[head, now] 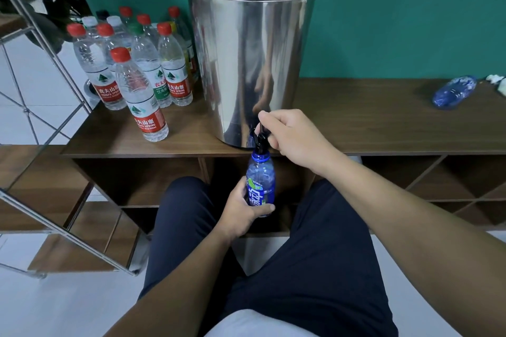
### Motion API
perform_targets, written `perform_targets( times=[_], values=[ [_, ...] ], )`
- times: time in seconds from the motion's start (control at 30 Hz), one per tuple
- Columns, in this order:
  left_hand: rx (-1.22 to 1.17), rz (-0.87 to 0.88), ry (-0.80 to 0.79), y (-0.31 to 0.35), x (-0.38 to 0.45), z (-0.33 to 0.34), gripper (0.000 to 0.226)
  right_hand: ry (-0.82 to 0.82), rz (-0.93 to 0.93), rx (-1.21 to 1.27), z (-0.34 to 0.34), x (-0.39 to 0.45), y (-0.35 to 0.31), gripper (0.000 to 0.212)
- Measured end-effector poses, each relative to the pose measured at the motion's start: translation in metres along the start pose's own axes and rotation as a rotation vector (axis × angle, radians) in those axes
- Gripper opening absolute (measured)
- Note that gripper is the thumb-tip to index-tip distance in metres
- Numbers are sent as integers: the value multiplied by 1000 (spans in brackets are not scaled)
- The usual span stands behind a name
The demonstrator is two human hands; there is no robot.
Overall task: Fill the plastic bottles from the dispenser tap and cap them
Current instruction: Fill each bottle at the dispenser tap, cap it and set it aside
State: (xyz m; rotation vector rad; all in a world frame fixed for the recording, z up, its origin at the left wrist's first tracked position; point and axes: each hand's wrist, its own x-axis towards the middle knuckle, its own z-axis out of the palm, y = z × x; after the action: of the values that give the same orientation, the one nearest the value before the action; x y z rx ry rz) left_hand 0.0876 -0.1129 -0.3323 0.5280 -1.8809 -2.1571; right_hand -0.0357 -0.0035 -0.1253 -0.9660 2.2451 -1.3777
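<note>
Nearest, the left hand [241, 213] wraps round the lower body of the blue bottle [260, 186], thumb across the front of the label, holding it upright in the air in front of the wooden counter [369, 123], below its top edge. The bottle's open neck sits right under the black tap [260, 137], touching it or just short of it; which, I cannot tell. To fill well, that neck should stay centred under the spout and the bottle vertical, since a tilt would likely send water down the outside onto the lap. A grip low on the body leaves the fill level visible through the blue plastic, though how full it is cannot be read here.

Just above, the right hand [293, 134] pinches the tap's lever between curled fingers and thumb. A steady, partial pull is probably safer than a full one, and it should be eased off before the water reaches the neck, leaving room for the cap. No cap for this bottle is visible.

Behind the tap stands the steel dispenser [252, 63] on the counter. To its left a cluster of capped bottles [131, 68] stands, seemingly finished. Far right, another blue bottle [454, 93] lies on its side, probably still to be filled.
</note>
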Motion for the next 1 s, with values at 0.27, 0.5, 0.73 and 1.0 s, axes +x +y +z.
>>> perform_targets(
  times=[0.27, 0.5, 0.73, 1.0],
  values=[
    [68, 23, -6, 0, -2, 0, 75, 22, 118, 546, 7, 4, 28, 40],
    [97, 32, 10, 0, -3, 1, 73, 172, 154, 580, 22, -6, 67, 45],
    [107, 16, 61, -1, -6, -2, 74, 213, 187, 346, 56, -39, 130, 51],
    [181, 54, 63, 2, -15, -7, 68, 47, 162, 491, 87, -65, 149, 31]
  ],
)
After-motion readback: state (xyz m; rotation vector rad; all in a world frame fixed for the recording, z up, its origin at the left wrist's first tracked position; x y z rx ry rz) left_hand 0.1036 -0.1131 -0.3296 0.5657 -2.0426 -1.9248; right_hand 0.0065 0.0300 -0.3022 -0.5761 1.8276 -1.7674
